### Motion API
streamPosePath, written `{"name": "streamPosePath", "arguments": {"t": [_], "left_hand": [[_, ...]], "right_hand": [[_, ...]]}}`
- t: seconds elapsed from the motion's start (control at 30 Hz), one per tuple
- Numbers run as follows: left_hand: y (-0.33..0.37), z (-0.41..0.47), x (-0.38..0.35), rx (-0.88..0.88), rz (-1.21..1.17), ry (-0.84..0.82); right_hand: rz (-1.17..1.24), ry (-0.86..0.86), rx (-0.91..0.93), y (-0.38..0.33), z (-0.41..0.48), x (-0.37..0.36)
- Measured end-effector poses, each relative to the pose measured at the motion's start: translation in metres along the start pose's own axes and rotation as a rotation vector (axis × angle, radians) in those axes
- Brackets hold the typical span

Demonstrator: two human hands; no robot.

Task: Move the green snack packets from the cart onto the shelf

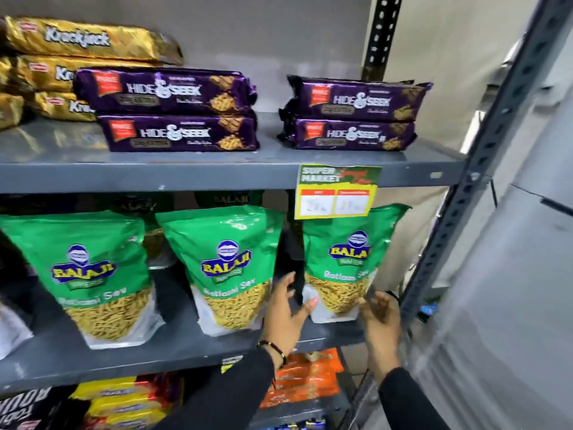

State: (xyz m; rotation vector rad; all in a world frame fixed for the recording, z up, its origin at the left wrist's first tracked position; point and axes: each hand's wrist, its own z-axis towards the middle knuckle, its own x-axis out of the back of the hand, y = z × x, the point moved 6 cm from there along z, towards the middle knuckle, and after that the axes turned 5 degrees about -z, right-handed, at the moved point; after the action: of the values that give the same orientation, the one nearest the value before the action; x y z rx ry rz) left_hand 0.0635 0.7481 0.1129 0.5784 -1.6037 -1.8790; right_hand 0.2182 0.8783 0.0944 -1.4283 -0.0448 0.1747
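Three green Balaji snack packets stand upright on the grey middle shelf [186, 352]: a left packet [99, 268], a middle packet [226, 259] and a right packet [347, 256]. My left hand [288, 315] is spread between the middle and right packets, and its thumb tip touches the right packet's lower left corner. At that packet's lower right edge my right hand [379, 318] hovers with loosely curled, blurred fingers and grips nothing. More green packets stand behind in shadow. The cart is out of view.
Purple Hide & Seek biscuit packs [173, 113] and gold Krackjack packs [77, 41] lie on the upper shelf. A price tag [336, 193] hangs over the right packet's top. The perforated steel upright [449, 231] stands just right of my right hand. Orange and yellow packs fill the lower shelf.
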Motion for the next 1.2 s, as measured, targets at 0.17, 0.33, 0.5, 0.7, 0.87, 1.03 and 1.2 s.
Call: {"name": "streamPosePath", "arguments": {"t": [0.17,0.33,0.5,0.7,0.87,1.03,1.2], "left_hand": [[-0.017,0.03,-0.027,0.088,0.036,-0.006],[-0.031,0.037,-0.039,0.177,0.111,0.017],[-0.03,0.036,-0.045,0.179,0.138,0.046],[-0.026,0.04,-0.054,0.13,0.124,0.041],[-0.027,0.036,-0.052,0.12,0.136,0.064],[-0.023,0.033,-0.051,0.142,0.139,0.021],[-0.034,0.013,-0.029,0.203,0.044,0.01]], "right_hand": [[-0.062,-0.274,-0.06,0.001,0.021,0.0],[-0.013,-0.44,-0.053,0.008,0.026,-0.008],[0.032,-0.479,-0.078,0.011,0.029,-0.004],[0.029,-0.469,-0.067,0.009,0.037,-0.002],[0.051,-0.466,-0.094,0.012,0.035,-0.003],[0.059,-0.457,-0.111,0.015,0.034,-0.005],[-0.002,-0.263,-0.146,0.015,0.007,0.0]]}}
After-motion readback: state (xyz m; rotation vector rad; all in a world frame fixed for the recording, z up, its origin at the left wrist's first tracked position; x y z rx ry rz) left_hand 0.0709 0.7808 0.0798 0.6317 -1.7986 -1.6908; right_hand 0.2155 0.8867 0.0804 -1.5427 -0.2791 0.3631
